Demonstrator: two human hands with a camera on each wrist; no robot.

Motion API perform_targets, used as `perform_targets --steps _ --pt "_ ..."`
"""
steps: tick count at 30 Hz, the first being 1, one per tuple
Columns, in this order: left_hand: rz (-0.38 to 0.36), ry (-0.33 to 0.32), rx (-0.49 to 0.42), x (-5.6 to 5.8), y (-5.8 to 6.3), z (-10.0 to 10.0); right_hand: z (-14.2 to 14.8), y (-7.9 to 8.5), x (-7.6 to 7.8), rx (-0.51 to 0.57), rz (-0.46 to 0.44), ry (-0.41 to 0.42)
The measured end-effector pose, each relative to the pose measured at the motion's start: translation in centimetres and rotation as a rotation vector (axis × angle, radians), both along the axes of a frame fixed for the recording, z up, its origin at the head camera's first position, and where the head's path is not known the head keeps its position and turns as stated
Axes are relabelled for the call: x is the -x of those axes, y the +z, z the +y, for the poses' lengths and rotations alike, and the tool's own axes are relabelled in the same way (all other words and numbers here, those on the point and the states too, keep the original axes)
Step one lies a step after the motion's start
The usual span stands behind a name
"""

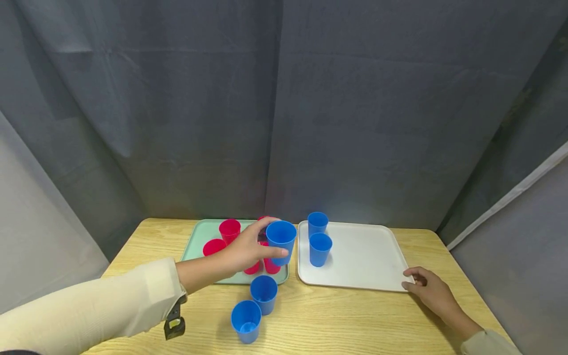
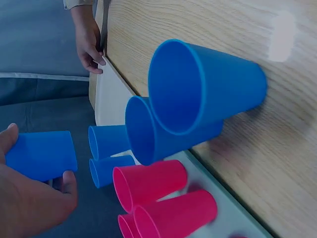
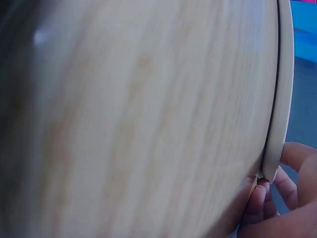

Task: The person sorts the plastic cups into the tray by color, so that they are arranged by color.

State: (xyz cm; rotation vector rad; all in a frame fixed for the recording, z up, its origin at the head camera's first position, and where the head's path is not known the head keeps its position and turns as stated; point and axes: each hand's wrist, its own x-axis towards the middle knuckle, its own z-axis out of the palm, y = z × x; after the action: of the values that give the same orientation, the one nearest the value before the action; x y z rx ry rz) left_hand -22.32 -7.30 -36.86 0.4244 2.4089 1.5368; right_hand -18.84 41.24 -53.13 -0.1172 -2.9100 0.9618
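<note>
My left hand (image 1: pixel 244 249) grips a blue cup (image 1: pixel 282 242) upright in the air, over the right side of the green tray (image 1: pixel 201 231). In the left wrist view the fingers and thumb wrap round that held cup (image 2: pixel 42 154). Down at the right, my right hand (image 1: pixel 432 294) holds the front right corner of the white tray (image 1: pixel 364 256); in the right wrist view its fingers (image 3: pixel 296 154) curl round the rim there. Two blue cups, one behind the other (image 1: pixel 317 222) (image 1: pixel 320 250), stand at the white tray's left side.
Several red cups (image 1: pixel 230 230) stand on the green tray, some hidden behind my left hand and arm. In front of it, two more blue cups, a farther one (image 1: pixel 264 296) and a nearer one (image 1: pixel 246 321), stand upright on the wooden table (image 1: pixel 337 320). A grey curtain (image 1: pixel 355 123) hangs behind.
</note>
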Motion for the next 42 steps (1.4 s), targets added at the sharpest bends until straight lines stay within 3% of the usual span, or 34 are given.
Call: perform_targets --steps 8,13,21,32,42 --pt "0.043 -0.092 0.006 0.6 -0.4 3.2 0.2 -0.2 0.1 0.003 0.004 0.004" --pt "0.015 -0.116 -0.001 1.2 -0.8 5.5 0.2 -0.2 0.0 0.013 -0.007 0.006" --pt "0.038 -0.142 0.004 2.3 -1.4 9.6 0.1 -0.3 0.2 0.007 0.005 0.013" --pt "0.037 -0.073 0.019 4.4 -2.5 14.7 -0.3 -0.1 0.5 0.017 0.004 0.010" --pt "-0.002 0.109 0.008 5.8 -3.8 19.8 -0.5 -0.1 0.5 0.006 -0.002 0.008"
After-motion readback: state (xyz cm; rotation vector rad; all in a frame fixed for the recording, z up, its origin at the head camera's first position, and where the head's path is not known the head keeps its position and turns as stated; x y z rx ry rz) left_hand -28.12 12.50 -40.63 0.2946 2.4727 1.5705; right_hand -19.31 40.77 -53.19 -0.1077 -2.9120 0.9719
